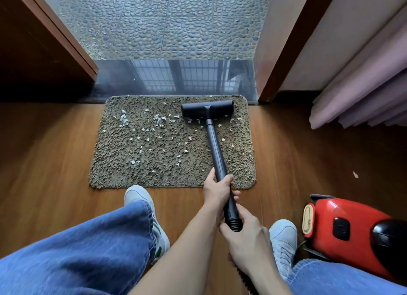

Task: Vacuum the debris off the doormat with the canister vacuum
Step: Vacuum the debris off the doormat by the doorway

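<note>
The vacuum wand (217, 153) is gripped by the left hand (217, 190) and, nearer, by the right hand (246, 239); its floor nozzle (207, 109) is placed on the far right of the doormat (123, 173).

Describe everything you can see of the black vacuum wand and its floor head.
The black vacuum wand is a straight matte tube ending in a wide flat floor head, which sits on the far right part of the doormat among pale scraps. The left hand grips the tube near its end; the right hand holds the ribbed hose end.
</note>
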The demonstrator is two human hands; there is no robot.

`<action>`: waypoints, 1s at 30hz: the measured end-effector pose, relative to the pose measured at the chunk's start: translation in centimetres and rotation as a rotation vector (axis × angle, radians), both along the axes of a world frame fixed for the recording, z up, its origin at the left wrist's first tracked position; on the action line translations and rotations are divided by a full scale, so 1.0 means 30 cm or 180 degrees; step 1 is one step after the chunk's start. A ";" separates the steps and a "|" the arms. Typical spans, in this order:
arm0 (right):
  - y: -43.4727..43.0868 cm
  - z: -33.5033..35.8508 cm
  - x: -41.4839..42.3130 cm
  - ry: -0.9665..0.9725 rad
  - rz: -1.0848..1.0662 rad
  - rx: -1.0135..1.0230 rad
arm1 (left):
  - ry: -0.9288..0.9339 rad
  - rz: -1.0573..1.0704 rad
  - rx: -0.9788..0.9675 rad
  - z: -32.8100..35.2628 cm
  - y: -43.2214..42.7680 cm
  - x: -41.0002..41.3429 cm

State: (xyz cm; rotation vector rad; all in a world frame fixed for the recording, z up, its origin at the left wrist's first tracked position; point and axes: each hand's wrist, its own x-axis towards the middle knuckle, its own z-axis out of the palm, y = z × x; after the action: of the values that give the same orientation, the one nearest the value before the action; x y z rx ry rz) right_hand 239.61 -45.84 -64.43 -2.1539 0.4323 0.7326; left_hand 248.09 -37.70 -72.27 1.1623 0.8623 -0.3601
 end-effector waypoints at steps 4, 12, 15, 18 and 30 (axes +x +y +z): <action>0.006 -0.023 0.082 -0.0176 0.0032 -0.0089 | -0.0016 -0.0023 0.0129 -0.013 0.002 0.091; 0.012 -0.030 0.066 -0.0167 0.0167 -0.0159 | 0.0072 -0.0050 0.0202 -0.012 0.003 0.079; 0.011 -0.017 0.000 -0.0125 0.0120 -0.0097 | 0.0129 -0.0133 0.0258 0.008 0.004 0.014; 0.001 0.010 -0.088 -0.0069 0.0030 -0.0011 | 0.0173 -0.0247 0.0372 0.030 0.005 -0.074; -0.036 0.153 -0.430 0.0137 -0.0314 0.0264 | 0.0351 0.0153 -0.0207 0.153 -0.042 -0.450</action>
State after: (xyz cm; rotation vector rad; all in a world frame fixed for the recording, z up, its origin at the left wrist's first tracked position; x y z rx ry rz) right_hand 226.73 -46.91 -59.83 -2.0278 0.5183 0.7301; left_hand 234.60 -38.98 -67.68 1.0674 0.9662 -0.4128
